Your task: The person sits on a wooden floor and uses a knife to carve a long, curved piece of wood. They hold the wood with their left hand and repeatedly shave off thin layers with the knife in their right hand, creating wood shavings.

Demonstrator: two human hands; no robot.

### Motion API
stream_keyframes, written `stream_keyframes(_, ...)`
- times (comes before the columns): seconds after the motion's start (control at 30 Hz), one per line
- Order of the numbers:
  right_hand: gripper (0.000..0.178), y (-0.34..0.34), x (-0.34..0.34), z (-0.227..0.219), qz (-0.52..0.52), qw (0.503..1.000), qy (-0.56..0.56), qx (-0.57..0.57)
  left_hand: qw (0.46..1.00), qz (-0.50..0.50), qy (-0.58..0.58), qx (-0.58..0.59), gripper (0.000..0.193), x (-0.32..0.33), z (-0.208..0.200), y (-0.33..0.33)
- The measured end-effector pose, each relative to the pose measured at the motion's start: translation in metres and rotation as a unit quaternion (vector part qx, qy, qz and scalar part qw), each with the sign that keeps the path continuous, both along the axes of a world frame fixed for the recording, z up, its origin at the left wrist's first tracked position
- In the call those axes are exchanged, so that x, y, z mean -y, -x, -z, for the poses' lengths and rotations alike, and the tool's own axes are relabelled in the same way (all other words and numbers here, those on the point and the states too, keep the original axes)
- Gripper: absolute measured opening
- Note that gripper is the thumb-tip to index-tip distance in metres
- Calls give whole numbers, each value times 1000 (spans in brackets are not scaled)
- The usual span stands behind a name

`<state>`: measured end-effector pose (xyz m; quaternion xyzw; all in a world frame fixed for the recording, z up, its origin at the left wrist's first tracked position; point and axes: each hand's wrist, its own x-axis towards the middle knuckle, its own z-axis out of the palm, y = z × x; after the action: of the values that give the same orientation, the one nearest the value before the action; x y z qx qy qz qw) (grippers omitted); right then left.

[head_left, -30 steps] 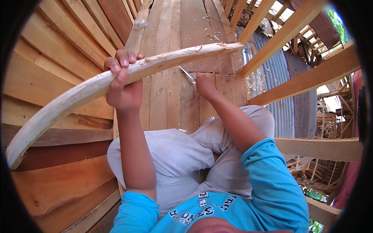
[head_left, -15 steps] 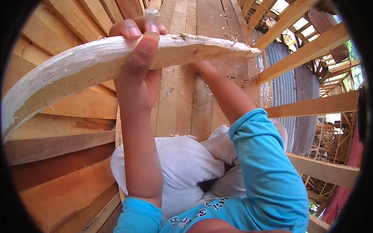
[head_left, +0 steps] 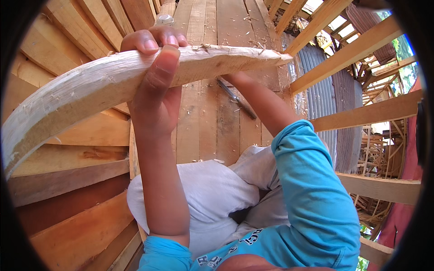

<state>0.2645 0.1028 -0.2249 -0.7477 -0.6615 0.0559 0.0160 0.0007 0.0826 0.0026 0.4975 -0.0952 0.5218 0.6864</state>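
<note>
A long, curved piece of pale, rough-shaved wood (head_left: 90,81) stretches across the upper view. My left hand (head_left: 156,67) is closed round its middle, thumb on the near face and fingertips over the top edge. My right forearm (head_left: 266,101) reaches up behind the wood's right part. The wood hides the right hand, so its fingers do not show. Just left of that forearm is a slim tool with a dark handle, seemingly a knife (head_left: 237,100). Its upper end runs toward the hidden hand, and whether the hand touches it cannot be told.
Plank flooring (head_left: 192,122) with scattered shavings lies ahead of my knees. Wooden slats (head_left: 90,140) line the left side. Spaced rails (head_left: 348,56) and corrugated metal sheets (head_left: 321,86) stand at the right. A small clear, shiny object (head_left: 164,20) sits beyond my left hand.
The dark-handled tool now shows beside my right forearm, where bare planks showed before. My left hand and the wood sit slightly lower and further left in the view.
</note>
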Motion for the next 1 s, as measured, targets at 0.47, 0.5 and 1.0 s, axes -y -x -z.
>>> stream_keyframes(0.47,11,-100,157,-22,8,985,5,170,996,15,77,43,23,4,1,-2)
stream_keyframes(0.5,11,-94,150,-18,40,989,34,135,995,15,85,41,23,4,1,-1)
stream_keyframes(1.0,28,-52,41,28,96,991,88,-31,999,-12,31,-23,19,4,0,4)
